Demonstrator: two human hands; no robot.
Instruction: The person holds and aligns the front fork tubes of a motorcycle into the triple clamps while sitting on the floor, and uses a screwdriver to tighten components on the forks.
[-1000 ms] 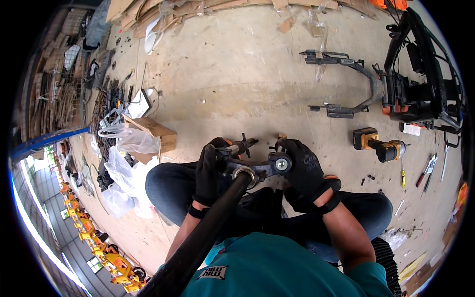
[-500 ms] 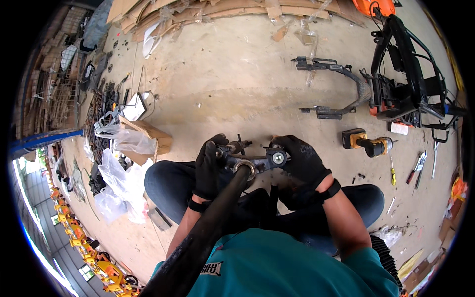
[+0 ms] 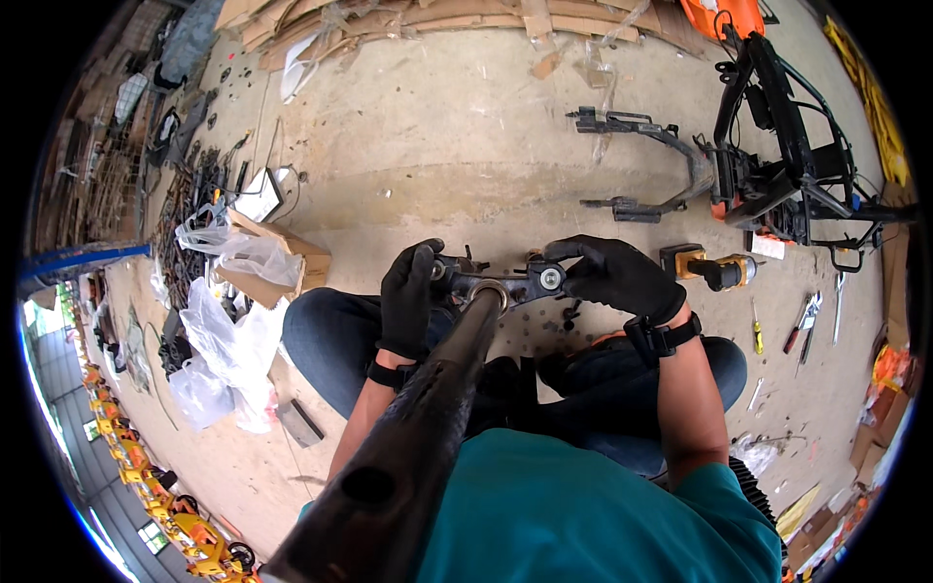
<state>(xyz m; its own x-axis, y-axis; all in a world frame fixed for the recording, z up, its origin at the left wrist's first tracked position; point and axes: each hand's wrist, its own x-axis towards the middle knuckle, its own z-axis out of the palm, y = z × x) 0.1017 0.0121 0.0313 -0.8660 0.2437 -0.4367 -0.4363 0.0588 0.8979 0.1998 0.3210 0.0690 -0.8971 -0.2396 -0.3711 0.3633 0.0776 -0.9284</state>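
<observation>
Your dark tube [image 3: 439,403] slants from near left toward far right — silver ring [image 3: 491,284] at its far end, against a dark crosspiece [image 3: 522,286].

A pale, stained concrete floor [image 3: 418,155] stretches beside a wire-mesh rack [image 3: 95,185] with a blue beam [image 3: 92,261]; at lower left, a grey panelled wall [image 3: 105,491] holds small, bright windows [image 3: 153,536].
</observation>
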